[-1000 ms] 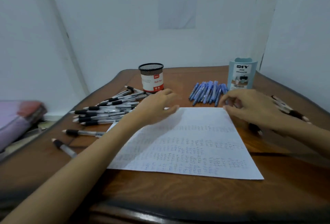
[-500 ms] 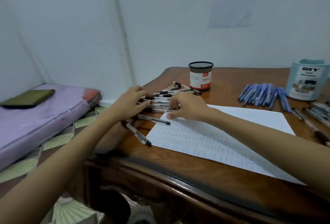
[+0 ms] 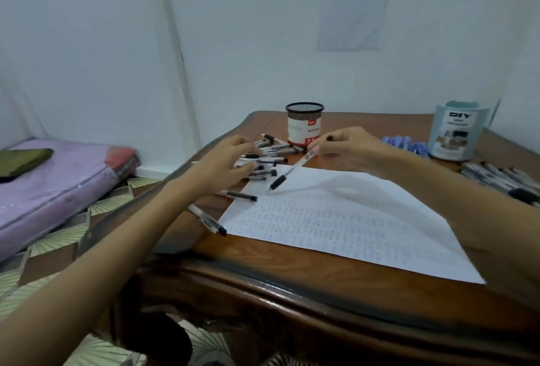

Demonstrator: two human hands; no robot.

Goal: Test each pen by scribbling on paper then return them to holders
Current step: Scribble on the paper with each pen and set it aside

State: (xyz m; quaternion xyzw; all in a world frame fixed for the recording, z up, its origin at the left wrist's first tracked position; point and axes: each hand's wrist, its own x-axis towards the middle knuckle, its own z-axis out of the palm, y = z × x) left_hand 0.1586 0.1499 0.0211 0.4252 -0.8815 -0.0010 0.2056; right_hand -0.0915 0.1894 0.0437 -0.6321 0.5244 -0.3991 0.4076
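Right hand (image 3: 347,149) pinches pen (image 3: 292,171); tip at paper (image 3: 350,219)

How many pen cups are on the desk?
2. A black mesh pen holder stands at the back, behind the black pen pile; a pale blue DIY desk organizer stands back right, beside the blue pens.

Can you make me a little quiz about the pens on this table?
1. True or false: the right hand pinches a pen.
2. Which colour pens lie beside the DIY holder? A red, B blue, C green.
3. Fill in: the left hand lies over a pile of pens with ___ grips.

Key: 1 true; 2 B; 3 black.
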